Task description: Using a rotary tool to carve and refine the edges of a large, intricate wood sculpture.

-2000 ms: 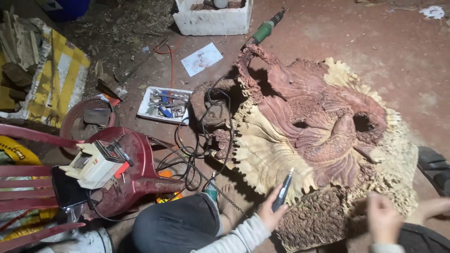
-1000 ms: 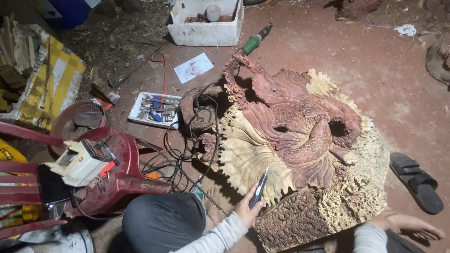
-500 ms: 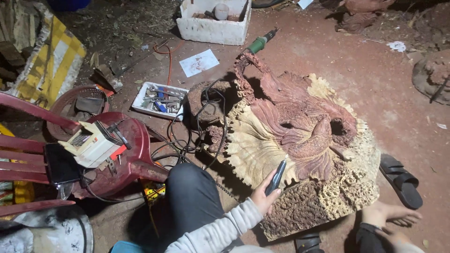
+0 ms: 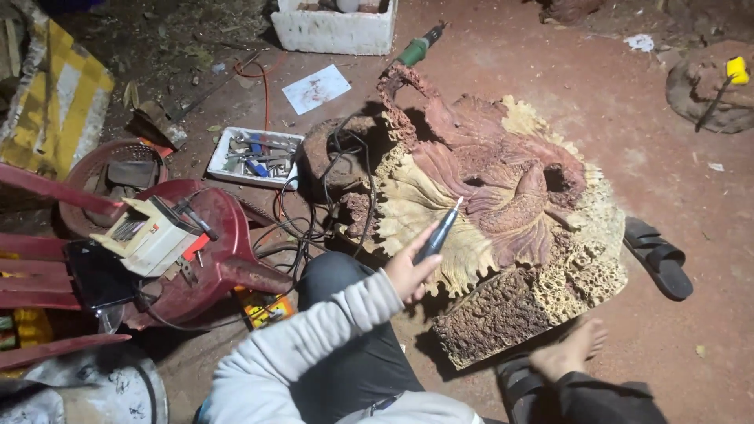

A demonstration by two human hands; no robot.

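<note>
My left hand is closed around a slim dark pen-shaped carving tool, whose silver tip points up at the pale part of a large wood carving. The carving is reddish and cream, with deep folds and a honeycombed lower edge, and lies on the red dirt floor. A grey sleeve covers my left arm, which crosses over my dark-trousered knee. My bare foot rests by the carving's lower right corner. My right hand is out of view.
Black cables tangle left of the carving. An overturned red plastic chair carries a cream box. Nearby are a white tray of bits, a foam box, a green-handled power tool and a black sandal.
My left hand has lifted the tool so its tip points up at the carving's pale area. My right hand, earlier resting on the ground at the right, has left the view.
</note>
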